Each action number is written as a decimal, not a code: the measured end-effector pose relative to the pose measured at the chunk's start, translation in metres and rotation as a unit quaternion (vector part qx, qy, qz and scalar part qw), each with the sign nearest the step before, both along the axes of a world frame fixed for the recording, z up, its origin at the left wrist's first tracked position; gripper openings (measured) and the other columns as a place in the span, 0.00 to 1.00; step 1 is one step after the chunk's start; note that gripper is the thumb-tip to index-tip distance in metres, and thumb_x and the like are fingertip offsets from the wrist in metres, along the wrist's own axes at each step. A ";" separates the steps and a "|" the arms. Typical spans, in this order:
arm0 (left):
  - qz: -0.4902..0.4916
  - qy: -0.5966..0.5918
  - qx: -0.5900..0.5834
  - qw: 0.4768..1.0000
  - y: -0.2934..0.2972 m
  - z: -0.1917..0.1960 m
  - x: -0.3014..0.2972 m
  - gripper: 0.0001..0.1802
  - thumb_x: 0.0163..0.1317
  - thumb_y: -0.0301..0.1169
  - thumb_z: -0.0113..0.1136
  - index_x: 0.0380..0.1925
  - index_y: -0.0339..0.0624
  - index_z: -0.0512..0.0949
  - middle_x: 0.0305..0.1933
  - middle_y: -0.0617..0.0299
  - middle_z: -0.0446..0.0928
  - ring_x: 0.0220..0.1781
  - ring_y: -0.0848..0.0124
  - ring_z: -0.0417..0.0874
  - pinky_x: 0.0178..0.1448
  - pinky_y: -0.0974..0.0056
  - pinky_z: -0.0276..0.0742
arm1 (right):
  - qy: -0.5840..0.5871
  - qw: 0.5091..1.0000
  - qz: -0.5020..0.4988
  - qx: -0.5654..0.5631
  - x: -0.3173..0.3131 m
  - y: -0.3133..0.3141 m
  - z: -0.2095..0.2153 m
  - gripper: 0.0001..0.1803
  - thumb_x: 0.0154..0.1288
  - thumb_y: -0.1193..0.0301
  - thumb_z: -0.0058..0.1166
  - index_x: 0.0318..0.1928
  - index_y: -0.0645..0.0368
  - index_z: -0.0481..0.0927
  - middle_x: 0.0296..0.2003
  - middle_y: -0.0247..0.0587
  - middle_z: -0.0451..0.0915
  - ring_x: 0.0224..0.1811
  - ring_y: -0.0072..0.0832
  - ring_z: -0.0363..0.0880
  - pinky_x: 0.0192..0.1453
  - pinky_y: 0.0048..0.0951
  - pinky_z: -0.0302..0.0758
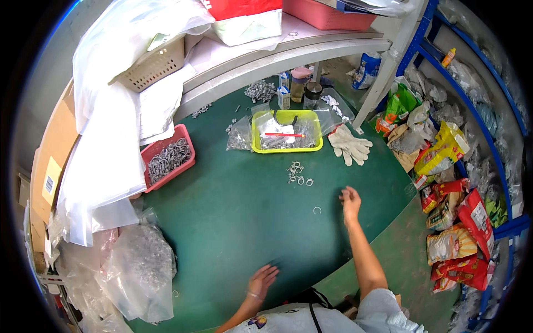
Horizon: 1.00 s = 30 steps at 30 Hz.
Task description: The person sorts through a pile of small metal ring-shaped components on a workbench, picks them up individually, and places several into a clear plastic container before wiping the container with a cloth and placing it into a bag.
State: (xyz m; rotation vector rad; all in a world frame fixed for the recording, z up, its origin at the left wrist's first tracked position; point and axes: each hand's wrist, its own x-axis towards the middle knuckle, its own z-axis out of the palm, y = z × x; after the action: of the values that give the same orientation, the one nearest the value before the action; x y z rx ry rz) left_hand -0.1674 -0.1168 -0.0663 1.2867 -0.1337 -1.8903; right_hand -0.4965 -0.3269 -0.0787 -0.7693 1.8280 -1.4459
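Note:
Low over the front of the green table, my left hand (262,281) has its fingers stretched out, slightly blurred, with nothing in them. Farther right, near the table's right side, my right hand (350,203) is loosely bent with its fingers apart; I see nothing held. A thin open ring (317,210) lies just left of that hand, apart from it. Beyond it sits a small group of grey ring-shaped clamps (300,180). A yellow-green tray (256,145) behind them holds bagged small parts and a red pen (284,135).
A pink basket (190,161) of grey parts stands at left, near a large plastic bag (139,272). White gloves (350,145), a dark-lidded jar (312,95) and a loose grey pile (260,91) lie farther back. Shelving with colourful bags (444,147) borders the right.

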 end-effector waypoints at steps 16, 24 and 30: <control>0.253 -0.054 0.047 0.965 0.003 0.020 -0.154 0.21 0.65 0.32 0.48 0.55 0.31 0.64 0.55 0.44 0.71 0.57 0.51 0.73 0.58 0.56 0.70 | -0.250 0.960 0.054 0.114 -0.105 -0.328 -0.023 0.17 0.65 0.65 0.47 0.39 0.70 0.67 0.30 0.51 0.77 0.24 0.42 0.82 0.17 0.28 0.77; 0.298 -0.068 0.064 0.950 -0.002 0.033 -0.213 0.19 0.65 0.31 0.48 0.53 0.33 0.66 0.53 0.46 0.72 0.56 0.54 0.74 0.57 0.57 0.71 | -0.239 0.971 -0.017 -0.022 -0.094 -0.318 -0.016 0.16 0.64 0.68 0.49 0.38 0.72 0.67 0.33 0.50 0.73 0.30 0.41 0.80 0.26 0.37 0.84; 0.294 -0.039 0.036 0.954 -0.016 0.032 -0.235 0.17 0.65 0.30 0.48 0.52 0.35 0.69 0.52 0.49 0.74 0.55 0.56 0.75 0.57 0.59 0.71 | -0.275 0.961 -0.012 -0.010 -0.111 -0.264 -0.003 0.16 0.64 0.67 0.48 0.39 0.71 0.66 0.37 0.47 0.70 0.34 0.42 0.78 0.35 0.41 0.85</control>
State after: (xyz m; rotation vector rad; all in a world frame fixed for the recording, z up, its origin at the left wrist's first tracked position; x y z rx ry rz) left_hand -0.4022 -0.1324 -0.0339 1.2739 0.2580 -1.3425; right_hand -0.6074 -0.5909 -0.0813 -0.3047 1.3970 -1.5086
